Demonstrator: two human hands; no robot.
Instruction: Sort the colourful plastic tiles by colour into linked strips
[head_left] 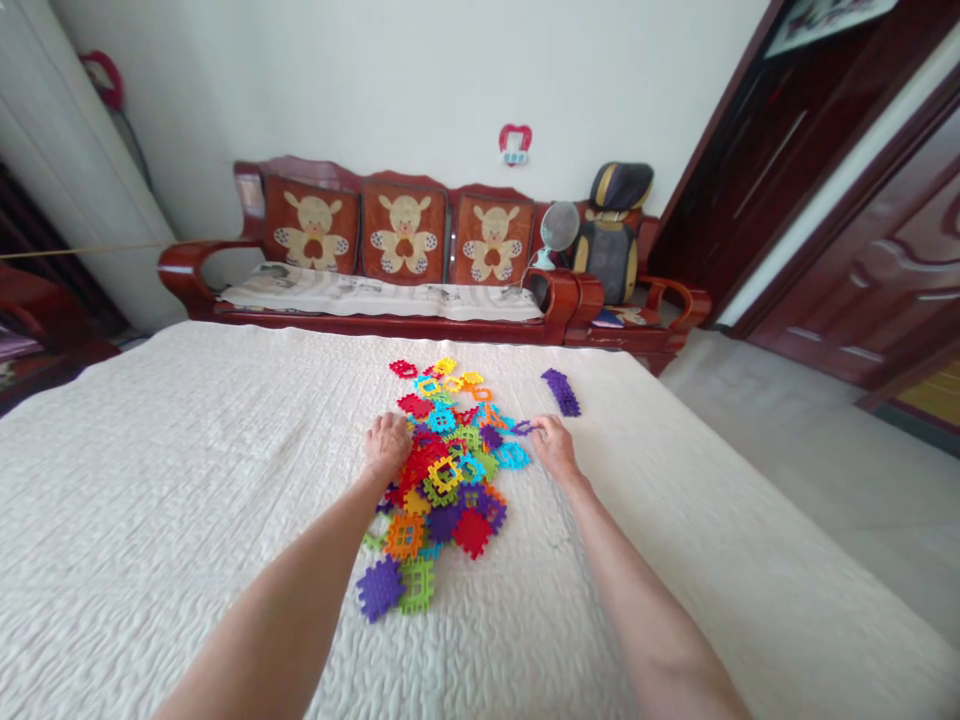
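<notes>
Heap of toothed, multicoloured pieces [450, 470] on white quilted cover [225, 480], between both hands. Right hand [553, 447]: fingers narrowed on purple piece [522, 428] at heap's right edge; rim pinch presumably suits flat, thin shape. Left hand [388, 442]: against heap's left side, perhaps steadying; grip hidden, cannot tell. Purple row [561, 392] beyond right hand, apart from heap, presumably so colour stays distinct.

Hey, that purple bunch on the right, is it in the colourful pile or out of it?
Out: the purple bunch lies apart from the colourful pile, with white cover showing between them.
</notes>
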